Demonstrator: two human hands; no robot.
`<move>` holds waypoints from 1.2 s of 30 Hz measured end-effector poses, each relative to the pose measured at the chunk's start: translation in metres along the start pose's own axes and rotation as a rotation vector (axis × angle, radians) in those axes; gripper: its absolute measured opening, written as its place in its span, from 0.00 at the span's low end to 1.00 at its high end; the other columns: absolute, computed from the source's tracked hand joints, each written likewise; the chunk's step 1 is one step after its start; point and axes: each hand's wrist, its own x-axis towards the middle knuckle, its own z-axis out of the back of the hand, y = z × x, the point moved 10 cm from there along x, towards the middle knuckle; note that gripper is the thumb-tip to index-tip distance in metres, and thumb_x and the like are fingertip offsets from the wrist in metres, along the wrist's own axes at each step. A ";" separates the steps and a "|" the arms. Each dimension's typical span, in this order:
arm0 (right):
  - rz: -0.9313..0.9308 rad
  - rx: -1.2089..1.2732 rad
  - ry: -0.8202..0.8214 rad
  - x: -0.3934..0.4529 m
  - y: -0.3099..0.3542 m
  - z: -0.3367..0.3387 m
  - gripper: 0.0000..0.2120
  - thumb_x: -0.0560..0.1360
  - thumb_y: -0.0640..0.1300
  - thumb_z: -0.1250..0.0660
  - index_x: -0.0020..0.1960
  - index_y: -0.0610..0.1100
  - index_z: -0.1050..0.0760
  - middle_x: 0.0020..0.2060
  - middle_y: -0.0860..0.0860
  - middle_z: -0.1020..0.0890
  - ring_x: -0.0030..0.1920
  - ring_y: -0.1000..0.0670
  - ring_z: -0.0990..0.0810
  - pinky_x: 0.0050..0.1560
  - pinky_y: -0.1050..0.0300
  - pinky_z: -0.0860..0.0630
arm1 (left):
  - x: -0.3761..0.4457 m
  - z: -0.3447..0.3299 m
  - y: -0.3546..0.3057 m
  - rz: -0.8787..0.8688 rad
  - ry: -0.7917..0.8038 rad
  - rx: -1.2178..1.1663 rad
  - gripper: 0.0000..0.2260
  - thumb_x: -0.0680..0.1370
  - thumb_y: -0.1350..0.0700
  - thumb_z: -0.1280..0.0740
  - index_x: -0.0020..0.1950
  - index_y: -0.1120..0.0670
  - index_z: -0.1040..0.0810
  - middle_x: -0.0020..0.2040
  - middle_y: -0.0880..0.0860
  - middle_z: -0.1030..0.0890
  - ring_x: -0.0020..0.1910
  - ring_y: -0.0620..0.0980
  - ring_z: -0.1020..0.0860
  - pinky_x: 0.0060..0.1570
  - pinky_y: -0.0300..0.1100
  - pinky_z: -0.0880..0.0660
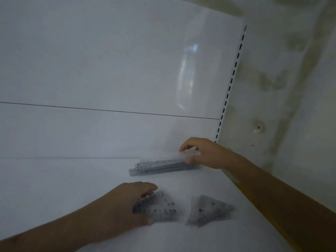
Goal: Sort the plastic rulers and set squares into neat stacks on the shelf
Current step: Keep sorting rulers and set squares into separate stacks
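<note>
Rulers (160,166) are lying in a loose stack near the back of the white shelf (72,179), close to the right-hand end, and they're fanning out a bit at the left ends, so that pile isn't square yet. The right hand (201,153) is curling its fingers and thumb around the right end of the stack, pinching it, and something clear seems to be sitting under the fingertips, maybe one more ruler going on top, too blurry to say. The left hand (131,202) is resting on the nearer pile of set squares (156,206), fingers bent over its edge and looking like they're holding it down. A second pile of triangles (209,210) is sitting just beside it to the right, not touching, with nobody on it. My take for doing this step well: butt the long edges against the back panel (109,70) first, then push the short ends flush with the thumb. Clear plastic is slippery, so pressing down lightly while nudging is probably going to stop the top ones skating off. I'd also keep the other hand pinning the triangles so a bumped forearm isn't scattering them
</note>
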 end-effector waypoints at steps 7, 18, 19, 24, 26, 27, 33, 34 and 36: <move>0.126 -0.011 0.201 0.036 -0.029 -0.035 0.15 0.70 0.46 0.25 0.52 0.57 0.26 0.51 0.58 0.21 0.50 0.63 0.24 0.52 0.71 0.30 | -0.003 -0.009 0.032 0.203 -0.124 0.099 0.27 0.50 0.17 0.48 0.49 0.14 0.44 0.52 0.14 0.40 0.55 0.18 0.39 0.49 0.17 0.41; 0.253 0.063 0.152 0.031 -0.031 -0.038 0.28 0.70 0.52 0.26 0.67 0.56 0.33 0.62 0.60 0.27 0.61 0.61 0.29 0.61 0.73 0.36 | -0.030 0.013 0.017 0.263 -0.198 0.019 0.37 0.55 0.16 0.49 0.58 0.32 0.29 0.62 0.31 0.31 0.64 0.28 0.34 0.58 0.25 0.34; 0.288 0.042 0.132 0.027 -0.021 -0.035 0.27 0.71 0.53 0.27 0.67 0.57 0.33 0.62 0.60 0.28 0.62 0.61 0.30 0.63 0.71 0.37 | -0.037 0.024 -0.001 0.272 -0.197 0.037 0.33 0.60 0.18 0.52 0.60 0.30 0.33 0.63 0.26 0.35 0.64 0.26 0.36 0.61 0.24 0.37; 0.480 -0.052 0.095 0.008 0.054 -0.034 0.17 0.75 0.59 0.36 0.63 0.62 0.34 0.59 0.67 0.29 0.60 0.66 0.32 0.60 0.72 0.37 | -0.089 0.065 -0.008 0.298 -0.383 0.129 0.25 0.71 0.27 0.52 0.62 0.35 0.30 0.61 0.28 0.31 0.63 0.29 0.33 0.61 0.26 0.37; 0.520 -0.015 0.107 0.002 0.085 -0.042 0.16 0.76 0.58 0.36 0.62 0.61 0.31 0.58 0.68 0.29 0.61 0.66 0.33 0.60 0.73 0.38 | -0.118 0.082 -0.003 0.302 -0.466 0.168 0.23 0.72 0.30 0.52 0.59 0.37 0.27 0.59 0.29 0.28 0.60 0.29 0.31 0.59 0.26 0.36; 0.540 0.004 0.121 -0.001 0.102 -0.049 0.17 0.76 0.59 0.37 0.63 0.60 0.31 0.59 0.69 0.29 0.63 0.66 0.33 0.60 0.75 0.39 | -0.134 0.089 0.002 0.319 -0.487 0.192 0.23 0.73 0.31 0.52 0.59 0.37 0.26 0.58 0.30 0.27 0.60 0.30 0.30 0.59 0.27 0.35; 0.633 -0.084 0.194 0.002 0.214 -0.109 0.29 0.66 0.78 0.55 0.62 0.69 0.38 0.62 0.74 0.37 0.67 0.70 0.41 0.63 0.77 0.45 | -0.266 0.123 0.049 0.445 -0.561 0.267 0.21 0.75 0.33 0.49 0.58 0.40 0.24 0.55 0.33 0.24 0.59 0.33 0.28 0.59 0.32 0.32; 0.647 -0.103 0.199 0.006 0.238 -0.120 0.29 0.66 0.79 0.56 0.62 0.70 0.40 0.62 0.75 0.38 0.67 0.71 0.43 0.63 0.77 0.46 | -0.294 0.131 0.056 0.463 -0.578 0.269 0.21 0.75 0.34 0.49 0.57 0.40 0.24 0.55 0.33 0.24 0.59 0.33 0.27 0.59 0.32 0.32; 0.664 -0.125 0.214 0.013 0.286 -0.143 0.27 0.68 0.76 0.55 0.64 0.69 0.41 0.62 0.75 0.37 0.66 0.71 0.43 0.65 0.74 0.45 | -0.350 0.146 0.071 0.515 -0.600 0.278 0.20 0.75 0.33 0.48 0.56 0.39 0.24 0.55 0.33 0.24 0.58 0.34 0.27 0.57 0.31 0.32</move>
